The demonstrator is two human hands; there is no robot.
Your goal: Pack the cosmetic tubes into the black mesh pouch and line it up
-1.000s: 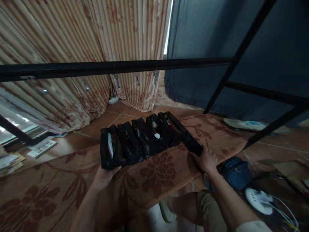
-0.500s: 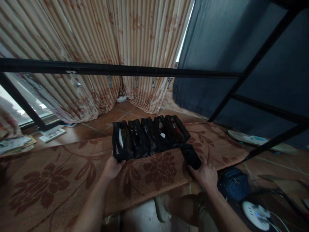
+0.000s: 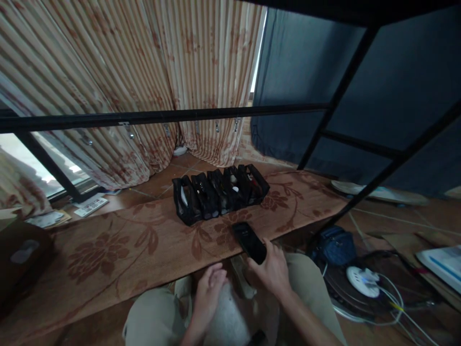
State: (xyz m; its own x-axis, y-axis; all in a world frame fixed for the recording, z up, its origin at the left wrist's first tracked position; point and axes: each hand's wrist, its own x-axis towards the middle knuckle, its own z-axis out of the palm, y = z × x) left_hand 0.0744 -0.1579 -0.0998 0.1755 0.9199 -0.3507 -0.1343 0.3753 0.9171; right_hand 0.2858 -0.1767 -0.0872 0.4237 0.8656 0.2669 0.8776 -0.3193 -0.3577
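Observation:
My right hand (image 3: 272, 270) grips a black smartphone (image 3: 249, 241) by its lower end, its screen facing up, over the front edge of the bench. My left hand (image 3: 209, 290) hangs above my lap, empty, its fingers loosely stretched out. Behind both hands, a row of black mesh pouches (image 3: 206, 196) stands side by side on the flower-patterned brown cloth (image 3: 144, 250). Small items show through openings in the pouches, but most of their contents are hidden.
A dark metal bar (image 3: 173, 116) crosses ahead, in front of striped curtains (image 3: 126, 57). A blue curtain (image 3: 291, 62) hangs at right. Low on the right are a blue bag (image 3: 334, 245) and a white power strip (image 3: 362, 282) with cables. A brown box (image 3: 25, 245) sits at left.
My left hand has left the leftmost pouch and drawn back over my lap. My right hand has brought the smartphone left and nearer to me. The view has shifted.

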